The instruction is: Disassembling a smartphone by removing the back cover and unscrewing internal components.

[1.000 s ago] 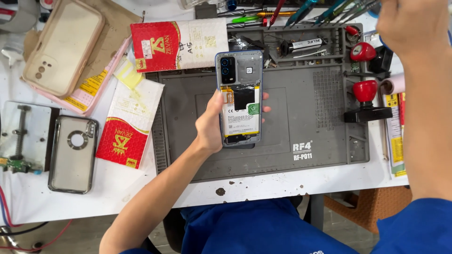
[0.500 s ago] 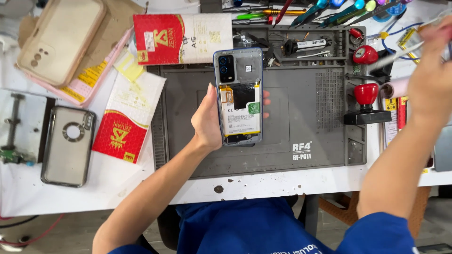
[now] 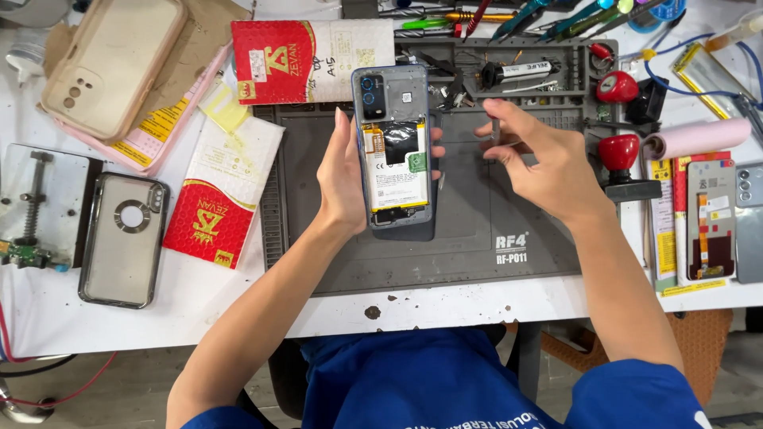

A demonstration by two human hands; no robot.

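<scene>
My left hand (image 3: 338, 179) grips an opened phone (image 3: 395, 151) by its edges, above the grey repair mat (image 3: 477, 254). The phone's back cover is off; the camera module, the black-and-white battery and a green sticker show. My right hand (image 3: 548, 171) hovers just right of the phone, its fingers curled and pinching a thin dark tool (image 3: 494, 133) that points down. The tool's tip is a few centimetres from the phone's right edge and does not touch it.
Two red-and-white padded envelopes (image 3: 310, 52) (image 3: 218, 199) lie left of the mat. A clear phone case (image 3: 123, 238), a beige case (image 3: 111, 63) and a metal clamp (image 3: 32, 202) sit further left. Red knobs (image 3: 620, 151), a pink roll (image 3: 695, 139) and phone parts (image 3: 711, 218) are on the right.
My right hand came down from the upper right corner to just beside the phone, carrying the thin tool. My left hand kept the phone in nearly the same place.
</scene>
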